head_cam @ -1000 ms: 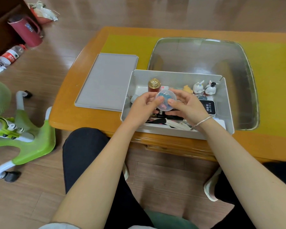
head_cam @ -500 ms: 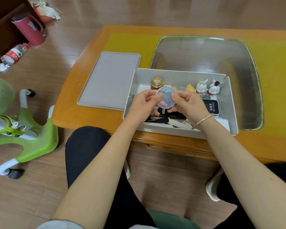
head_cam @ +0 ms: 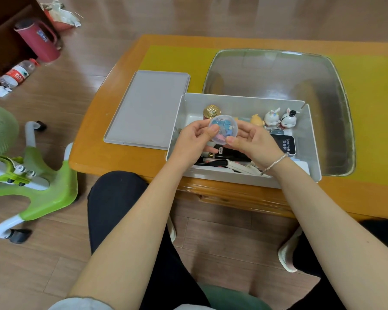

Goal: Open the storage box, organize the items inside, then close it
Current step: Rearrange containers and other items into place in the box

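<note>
Resting on the near edge of the wooden table (head_cam: 121, 153), the open storage box (head_cam: 309, 139) is seen with its grey lid (head_cam: 148, 108) laid flat on the table just to its left. A small round clear container (head_cam: 222, 129), filled with blue and pink bits, is held above the box between both hands. It is pinched on its left side by the left hand (head_cam: 195, 142), with the thumb pressed on the clear top, and gripped on its right side by the right hand (head_cam: 255, 144), whose thumb lies along the lower rim. A silver bracelet (head_cam: 276, 163) is worn on the right wrist.

Inside the box, along the far wall, a red jar with a gold cap (head_cam: 212, 111) is stood at the left, partly hidden behind the container. Further right, a small yellow figurine (head_cam: 257, 120) and two white rabbit figurines (head_cam: 280, 119) are lined up close together. A black device with white lettering (head_cam: 286, 145) is laid near the right wall. Dark pens and other long items (head_cam: 224, 163) are piled along the near wall, under the hands; what each one is cannot be told.

A clear tray (head_cam: 336, 90) is set on the yellow mat (head_cam: 372, 86) beyond and to the right of the box. On the floor at the left, a green chair base (head_cam: 43, 182), a red jug (head_cam: 40, 41) and a plastic bottle (head_cam: 17, 73) are seen
</note>
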